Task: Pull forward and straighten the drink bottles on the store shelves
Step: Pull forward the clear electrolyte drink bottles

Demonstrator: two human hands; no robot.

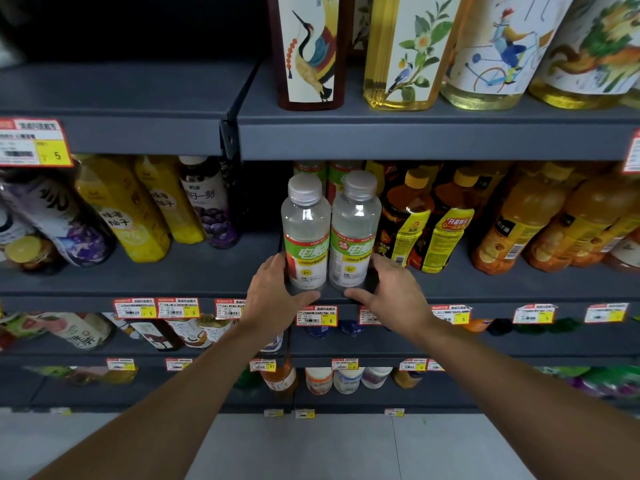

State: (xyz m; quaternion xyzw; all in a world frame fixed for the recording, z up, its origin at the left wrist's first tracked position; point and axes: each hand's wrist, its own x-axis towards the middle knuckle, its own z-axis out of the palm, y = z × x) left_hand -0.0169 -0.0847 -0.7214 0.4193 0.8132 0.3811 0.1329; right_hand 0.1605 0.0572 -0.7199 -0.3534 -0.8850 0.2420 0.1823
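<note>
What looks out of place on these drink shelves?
Mainly a gap: the middle shelf is bare between the grape drink bottle and the clear bottles, which the left hand and right hand grip at the front edge. The bottles toward the sides seem to lean outward, but that may be the wide lens.

clear bottles (327, 233): grey caps, green-red labels | shelf (415, 140): dark grey | price tags (317, 315): red-yellow
</note>
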